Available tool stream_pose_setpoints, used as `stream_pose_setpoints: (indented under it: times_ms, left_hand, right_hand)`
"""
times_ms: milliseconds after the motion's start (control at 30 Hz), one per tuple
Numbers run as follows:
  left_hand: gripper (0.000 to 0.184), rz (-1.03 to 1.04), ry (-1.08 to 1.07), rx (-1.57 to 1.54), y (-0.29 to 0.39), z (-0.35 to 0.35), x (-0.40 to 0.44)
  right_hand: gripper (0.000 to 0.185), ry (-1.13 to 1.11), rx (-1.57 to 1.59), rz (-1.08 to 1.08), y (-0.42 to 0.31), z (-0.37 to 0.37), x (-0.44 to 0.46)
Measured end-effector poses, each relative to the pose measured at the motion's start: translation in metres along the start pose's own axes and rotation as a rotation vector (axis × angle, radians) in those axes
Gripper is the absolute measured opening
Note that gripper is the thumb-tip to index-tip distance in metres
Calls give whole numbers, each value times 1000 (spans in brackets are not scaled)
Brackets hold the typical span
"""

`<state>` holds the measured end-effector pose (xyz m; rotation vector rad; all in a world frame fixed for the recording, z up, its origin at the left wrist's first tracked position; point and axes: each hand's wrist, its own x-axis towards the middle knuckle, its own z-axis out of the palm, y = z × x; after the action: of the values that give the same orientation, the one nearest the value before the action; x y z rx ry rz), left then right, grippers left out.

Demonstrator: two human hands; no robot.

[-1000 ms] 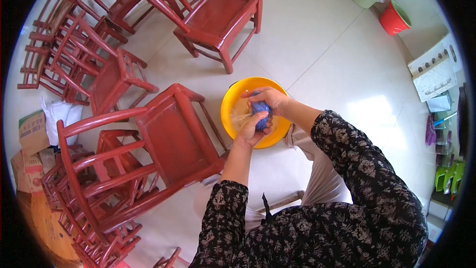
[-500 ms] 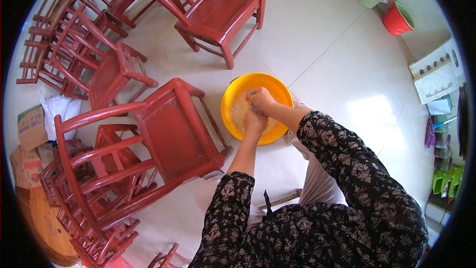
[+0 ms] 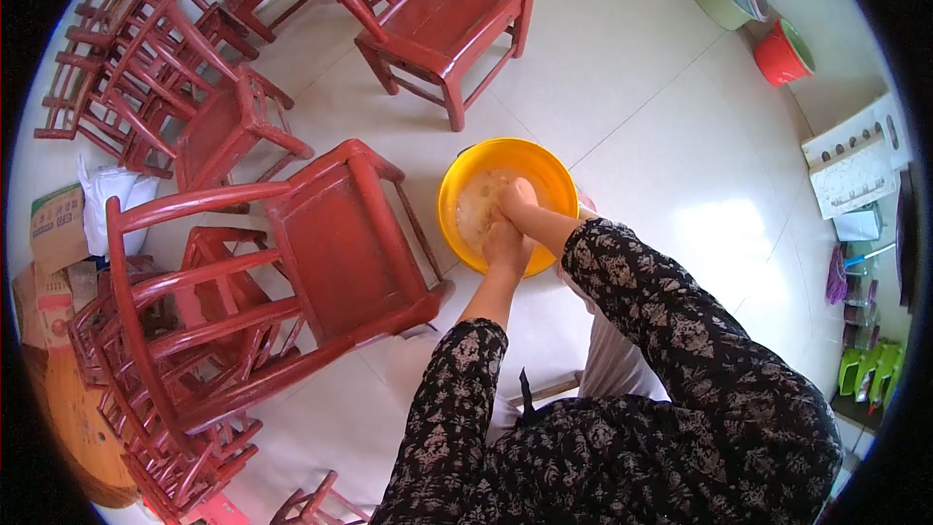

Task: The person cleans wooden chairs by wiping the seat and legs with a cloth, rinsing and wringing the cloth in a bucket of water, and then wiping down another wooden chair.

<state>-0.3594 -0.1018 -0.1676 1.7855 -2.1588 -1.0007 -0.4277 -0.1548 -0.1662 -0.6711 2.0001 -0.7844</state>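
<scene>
The left hand [image 3: 507, 248] and right hand [image 3: 517, 199] meet inside the yellow basin [image 3: 554, 175], its rim all around them and cloudy water [image 3: 474, 209] about the fingers. The fingers are hidden below the wrists, so I cannot tell whether they are closed or grip anything. The basin sits on the floor in front of the body, probably so both arms can reach down together; its wall likely keeps splashes in. The sleeves [image 3: 637, 272] end short of the fingers, which should keep them dry. Left of the fingers stands the near chair [image 3: 335, 248]; beyond them, apart, the far chair [image 3: 447, 19].
</scene>
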Motion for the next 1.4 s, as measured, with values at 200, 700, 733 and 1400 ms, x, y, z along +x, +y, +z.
stream_pose_setpoints:
  times_ms: [200, 700, 733, 1400]
  left_hand:
    - [57, 93, 64, 159, 1, -19, 6]
    - [31, -268, -161, -1430, -14, -80, -16]
    - [28, -270, -251, -1490, -12, -87, -21]
    - [29, -196, 283, -1573, -18, -96, -110]
  right_hand:
    - [50, -329, 22, 253, -8, -11, 19]
    - [38, -585, 239, -348, -26, -67, -44]
    - [38, -655, 352, -357, -18, -66, -45]
    - [36, -695, 831, -135, -1, -60, -110]
